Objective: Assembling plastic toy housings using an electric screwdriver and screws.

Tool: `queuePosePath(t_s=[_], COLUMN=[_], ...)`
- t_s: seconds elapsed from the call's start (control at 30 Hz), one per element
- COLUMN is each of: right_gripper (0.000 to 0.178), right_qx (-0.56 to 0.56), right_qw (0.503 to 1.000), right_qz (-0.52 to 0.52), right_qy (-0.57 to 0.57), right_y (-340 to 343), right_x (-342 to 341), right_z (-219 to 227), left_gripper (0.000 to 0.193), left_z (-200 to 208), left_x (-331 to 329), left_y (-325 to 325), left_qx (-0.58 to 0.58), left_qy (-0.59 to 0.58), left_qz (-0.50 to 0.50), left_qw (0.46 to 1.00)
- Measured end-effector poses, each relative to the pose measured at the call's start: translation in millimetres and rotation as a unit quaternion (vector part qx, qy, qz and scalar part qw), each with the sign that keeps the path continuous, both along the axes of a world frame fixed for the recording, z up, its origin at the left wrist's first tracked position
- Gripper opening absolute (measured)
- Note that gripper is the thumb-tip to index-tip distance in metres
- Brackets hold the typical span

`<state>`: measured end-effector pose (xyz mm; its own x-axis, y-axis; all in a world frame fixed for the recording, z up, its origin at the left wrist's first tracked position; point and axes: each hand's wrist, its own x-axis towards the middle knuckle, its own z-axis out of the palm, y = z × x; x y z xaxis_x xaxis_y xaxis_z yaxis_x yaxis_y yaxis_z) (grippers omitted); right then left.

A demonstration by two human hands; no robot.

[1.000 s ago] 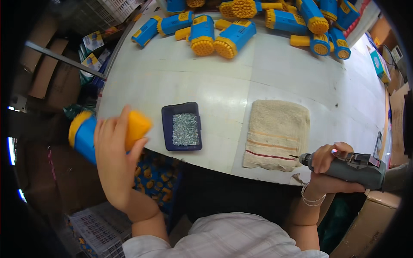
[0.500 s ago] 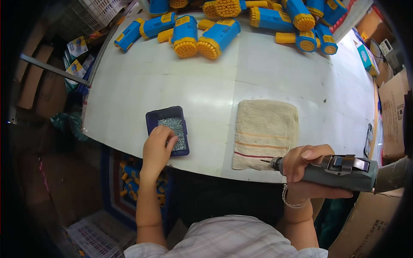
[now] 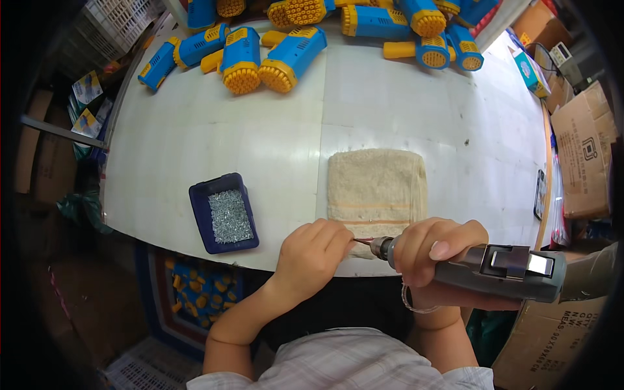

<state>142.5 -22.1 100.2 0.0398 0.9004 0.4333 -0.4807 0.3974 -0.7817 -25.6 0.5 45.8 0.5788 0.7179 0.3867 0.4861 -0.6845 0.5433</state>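
White table [image 3: 273, 130] — right hand [image 3: 434, 250] holds screwdriver [image 3: 504, 276], tip [image 3: 364, 241] at left hand [image 3: 311, 260].

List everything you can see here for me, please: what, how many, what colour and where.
Table: one, whitish, centre
Chunky devices: over ten, blue and yellow, table's far side
Tray: one, dark blue, table's near left
Screws: too many to count, silvery, in the tray
Towel: one, beige with stripes, table's near middle
Power screwdriver: one, grey, in the right hand
Cardboard boxes: at least two, brown, right side
Small box: one, mostly teal, upper right
Plastic crate: one, pale, upper left
Plastic bag: one, green, left
Bracelet: one, silvery, right wrist
Shirt: one, pale plaid, bottom
Hands: two, bare; left hand at the screwdriver's tip
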Motion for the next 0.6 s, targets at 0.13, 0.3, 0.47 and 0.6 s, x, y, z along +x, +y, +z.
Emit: queuePosePath(t_s=[0.13,0.3,0.47,0.6], right_gripper=[0.080,0.032,0.046,0.087], right_qx=[-0.016,-0.016,0.005,-0.032], right_qw=[0.999,1.000,0.998,0.992], right_qz=[-0.008,0.012,-0.018,-0.114], right_qy=[-0.030,0.024,0.066,0.044], right_y=[0,-3,-8,-12], right_x=[-2,5,18,11], right_z=[9,11,-5,-3], left_gripper=[0.016,0.017,0.055,0.069], left_z=[-1,-5,3,-9], left_x=[1,6,21,35], left_y=[4,7,67,200], left_qx=[0.007,0.025,-0.051,0.103], left_qy=[-0.046,-0.087,0.003,0.131], left_qz=[-0.013,-0.032,-0.027,0.251], left_qw=[0.999,0.995,0.998,0.954])
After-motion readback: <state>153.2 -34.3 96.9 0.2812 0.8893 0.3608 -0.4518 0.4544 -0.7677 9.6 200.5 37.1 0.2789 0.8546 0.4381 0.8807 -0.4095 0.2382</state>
